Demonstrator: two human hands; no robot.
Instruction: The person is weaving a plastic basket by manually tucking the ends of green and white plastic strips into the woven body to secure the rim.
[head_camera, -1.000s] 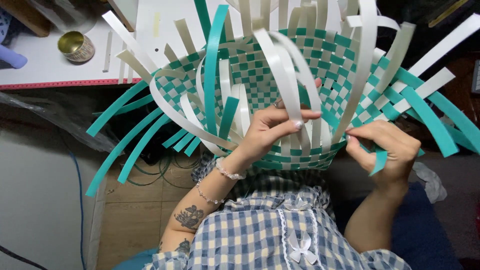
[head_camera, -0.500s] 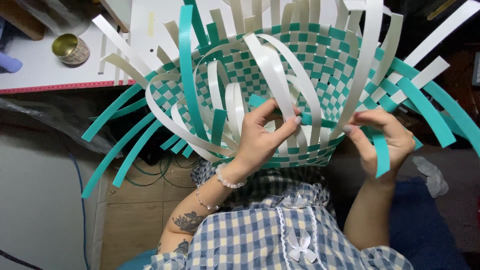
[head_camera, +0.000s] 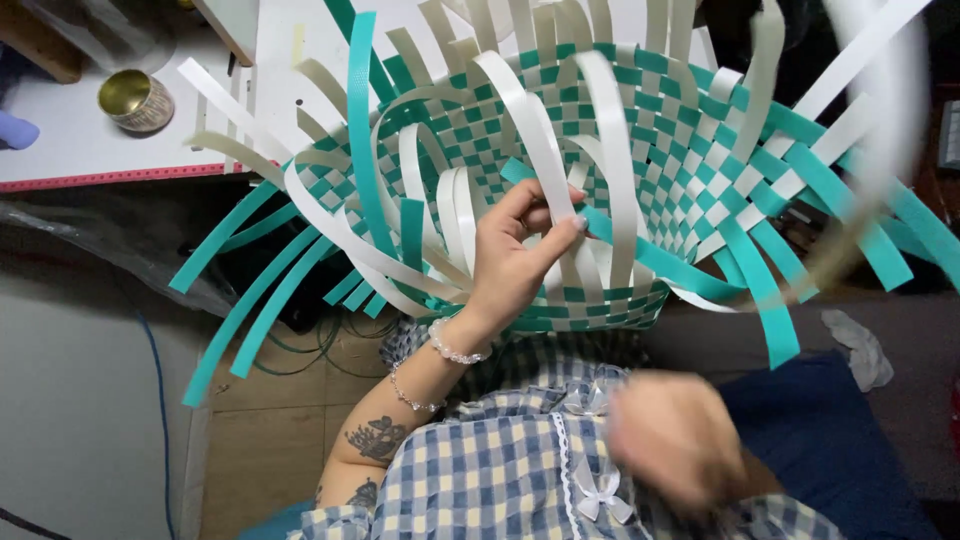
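Smooth, glossy plastic strips form the basket (head_camera: 640, 180); the tin (head_camera: 135, 100) is shiny metal.

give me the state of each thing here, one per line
woven basket: half woven, teal and white strips standing loose around the rim
white strip: bent over, pinched by the left hand
left hand: closed on the white strip inside the basket
right hand: blurred, low near the checked shirt, holding nothing that shows
tin can: open, upright on the white table
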